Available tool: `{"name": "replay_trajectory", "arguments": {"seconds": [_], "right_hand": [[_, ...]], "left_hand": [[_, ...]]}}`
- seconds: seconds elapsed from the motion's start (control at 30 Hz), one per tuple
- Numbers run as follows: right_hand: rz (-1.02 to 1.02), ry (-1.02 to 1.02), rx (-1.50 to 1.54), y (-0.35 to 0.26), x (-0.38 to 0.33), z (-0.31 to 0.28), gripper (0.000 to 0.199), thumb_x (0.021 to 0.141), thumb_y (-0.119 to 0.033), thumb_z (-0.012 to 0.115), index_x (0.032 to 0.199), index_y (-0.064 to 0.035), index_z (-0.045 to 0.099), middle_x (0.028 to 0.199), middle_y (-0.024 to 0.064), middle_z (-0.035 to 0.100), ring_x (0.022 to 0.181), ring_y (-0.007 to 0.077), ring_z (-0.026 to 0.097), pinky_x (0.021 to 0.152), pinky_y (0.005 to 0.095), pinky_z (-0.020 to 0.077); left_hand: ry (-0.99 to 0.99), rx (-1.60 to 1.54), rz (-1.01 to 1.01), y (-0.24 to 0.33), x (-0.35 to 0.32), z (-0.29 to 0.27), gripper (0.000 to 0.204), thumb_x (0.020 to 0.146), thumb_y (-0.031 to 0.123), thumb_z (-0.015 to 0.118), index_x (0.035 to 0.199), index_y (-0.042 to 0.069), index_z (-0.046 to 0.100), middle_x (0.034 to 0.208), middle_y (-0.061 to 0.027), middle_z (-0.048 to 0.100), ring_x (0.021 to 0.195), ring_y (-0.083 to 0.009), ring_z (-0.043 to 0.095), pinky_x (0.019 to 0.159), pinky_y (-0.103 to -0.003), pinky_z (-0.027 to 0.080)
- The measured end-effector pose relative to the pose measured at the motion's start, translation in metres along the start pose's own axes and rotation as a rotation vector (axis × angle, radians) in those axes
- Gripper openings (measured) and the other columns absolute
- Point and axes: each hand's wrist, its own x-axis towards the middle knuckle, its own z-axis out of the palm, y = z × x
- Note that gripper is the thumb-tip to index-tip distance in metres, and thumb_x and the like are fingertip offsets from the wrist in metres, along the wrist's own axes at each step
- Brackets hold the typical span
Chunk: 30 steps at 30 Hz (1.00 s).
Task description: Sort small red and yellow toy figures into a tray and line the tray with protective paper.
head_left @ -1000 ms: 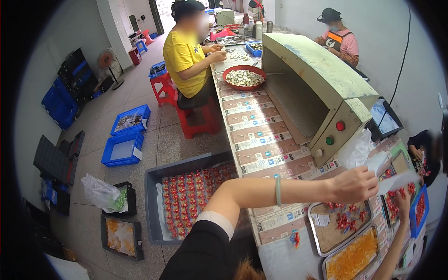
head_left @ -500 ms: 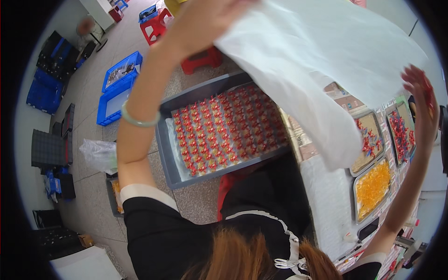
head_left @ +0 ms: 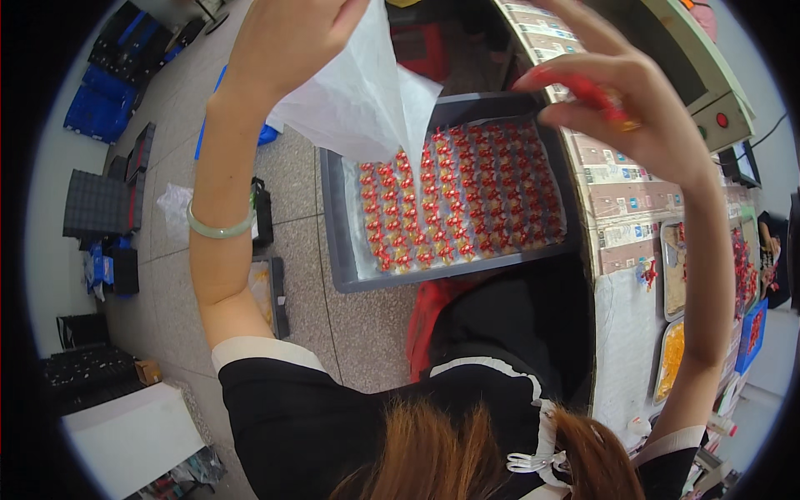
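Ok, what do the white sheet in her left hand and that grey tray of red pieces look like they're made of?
The white sheet looks like thin matte paper or non-woven tissue: translucent, softly creased, hanging to a point from the left hand. The grey tray looks like moulded plastic, with smooth, even dull walls and a raised rim, though coated metal can't be excluded.

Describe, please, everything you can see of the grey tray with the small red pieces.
The grey tray is a shallow rectangular bin that looks like plastic, with raised walls. It sits low beside the long work table, over the speckled floor, seemingly on a red stool. A pale liner covers its bottom. Small red and gold pieces lie on it in close, even rows, filling most of it. The white sheet held in the left hand hangs over its far corner. Neither hand touches the tray.
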Motion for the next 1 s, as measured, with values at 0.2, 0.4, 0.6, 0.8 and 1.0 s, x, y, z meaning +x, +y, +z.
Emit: {"name": "replay_trajectory", "arguments": {"seconds": [0.2,0.4,0.6,0.8,1.0], "right_hand": [[0.055,0.137,0.476,-0.025,0.019,0.085,0.031,0.078,-0.016,0.063,0.108,-0.0073,0.061,0.116,0.0088,0.056,0.130,0.0285,0.022,0.104,0.0445,0.0180],[0.213,0.327,0.331,-0.027,0.019,0.157,0.035,0.078,-0.027,0.064,0.102,-0.0024,0.060,0.084,0.0196,0.062,0.097,0.0313,0.058,0.083,0.0356,0.0425],[0.389,0.238,0.236,0.040,-0.001,0.145,0.033,0.078,-0.021,0.064,0.104,-0.0015,0.059,0.081,0.0145,0.063,0.072,0.0175,0.061,0.066,0.0287,0.0465],[0.296,0.429,-0.365,0.100,-0.011,0.083,0.030,0.079,-0.013,0.062,0.109,-0.0080,0.059,0.089,0.0066,0.062,0.069,0.0101,0.052,0.065,0.0217,0.0438],[0.215,0.536,-0.041,0.171,-0.021,0.040,0.023,0.085,-0.005,0.045,0.107,0.0013,0.051,0.102,0.0104,0.056,0.093,0.0159,0.052,0.082,0.0245,0.0397]], "left_hand": [[-0.093,0.569,-0.459,0.009,-0.004,0.007,0.019,0.079,0.012,0.046,0.076,0.001,0.062,0.072,-0.0206,0.058,0.069,-0.0357,0.058,0.065,-0.041,0.046],[-0.117,0.511,-0.582,0.003,0.003,0.040,0.020,0.078,0.013,0.047,0.074,-0.001,0.061,0.073,-0.0226,0.058,0.072,-0.0356,0.058,0.067,-0.041,0.046],[-0.209,0.373,-0.457,-0.006,-0.020,0.040,0.017,0.080,0.014,0.049,0.080,0.001,0.061,0.074,-0.0196,0.060,0.071,-0.0340,0.059,0.066,-0.039,0.047],[-0.215,0.289,-0.161,-0.002,-0.049,0.024,0.023,0.078,0.019,0.060,0.095,0.004,0.059,0.086,-0.0132,0.061,0.074,-0.0300,0.059,0.066,-0.036,0.047],[-0.458,0.278,-0.325,-0.012,-0.067,0.015,0.040,0.071,0.019,0.067,0.106,0.006,0.055,0.095,-0.0146,0.060,0.083,-0.0294,0.058,0.076,-0.034,0.045]]}}
